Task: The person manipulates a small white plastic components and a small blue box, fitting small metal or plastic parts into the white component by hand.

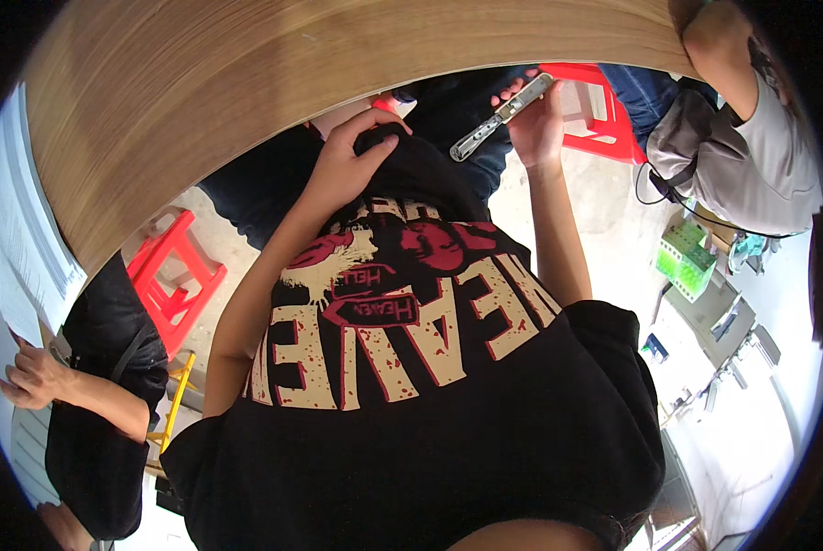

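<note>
The bench (292, 55) is filling your upper view, and its near edge is running just beyond both hands. Bringing the right one up carelessly could mean knocking knuckles or the piece against that edge.

Your black shirt (411, 459) is bunching toward your left hand. Loose cloth there could be snagging if the piece swings across; I'd be keeping the hem away from it.

A co-worker (769, 165) in grey is sitting close on your right, elbow bent at the bench. A bump from that side is looking like a plausible cause of a drop.

A red stool (604, 129) is standing on the floor behind your right wrist; a dropped part could be bouncing off it and ending up out of reach.

Your left hand (352, 161) is resting at the shirt front, thumb and fingers curving around cloth. Can't tell whether they're pinching it, but they aren't supporting the piece.

Your right hand (538, 124) is doing all the holding: fingers wrapping one end of the slim metal piece (505, 112), just below the bench edge. Its far end is sticking out unsupported toward your middle, so a loosening grip could be letting it tip and fall.
</note>
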Demonstrator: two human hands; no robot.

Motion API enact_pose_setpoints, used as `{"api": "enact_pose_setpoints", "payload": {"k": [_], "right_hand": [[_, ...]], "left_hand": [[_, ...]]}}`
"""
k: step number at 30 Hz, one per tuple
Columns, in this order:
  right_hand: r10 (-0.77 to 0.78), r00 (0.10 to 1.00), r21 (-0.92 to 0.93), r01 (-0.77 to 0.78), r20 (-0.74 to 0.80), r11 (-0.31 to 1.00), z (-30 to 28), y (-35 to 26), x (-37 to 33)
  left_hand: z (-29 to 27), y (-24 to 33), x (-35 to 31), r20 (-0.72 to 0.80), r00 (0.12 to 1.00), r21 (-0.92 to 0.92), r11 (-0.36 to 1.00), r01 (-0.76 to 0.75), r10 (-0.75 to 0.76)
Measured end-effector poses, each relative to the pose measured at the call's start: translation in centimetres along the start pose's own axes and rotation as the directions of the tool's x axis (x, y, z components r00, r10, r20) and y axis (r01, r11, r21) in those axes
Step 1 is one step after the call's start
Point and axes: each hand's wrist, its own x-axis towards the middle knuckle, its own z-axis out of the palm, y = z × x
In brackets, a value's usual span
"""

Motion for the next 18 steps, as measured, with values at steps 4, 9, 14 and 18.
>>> {"api": "enact_pose_setpoints", "payload": {"k": [4,9,14,18], "right_hand": [[-0.001,1.000,0.006,0.001,0.003,1.000,-0.7,0.3,0.3],[-0.008,1.000,-0.007,0.008,0.009,1.000,-1.0,0.4,0.3],[-0.003,1.000,0.034,0.003,0.011,0.999,-1.2,0.4,0.1],[-0.015,0.996,0.117,0.004,0.092,0.993,-1.4,0.4,0.1]], "left_hand": [[0.3,1.5,-0.2,-0.040,0.961,0.153,0.952,-0.266,0.275],[-1.1,1.9,-1.2,0.127,0.691,0.523,0.544,-0.656,0.712],[-2.7,2.9,-2.5,0.191,0.514,0.505,0.365,-0.782,0.836],[-3.4,2.6,-3.4,0.275,0.552,0.468,0.392,-0.792,0.787]]}}
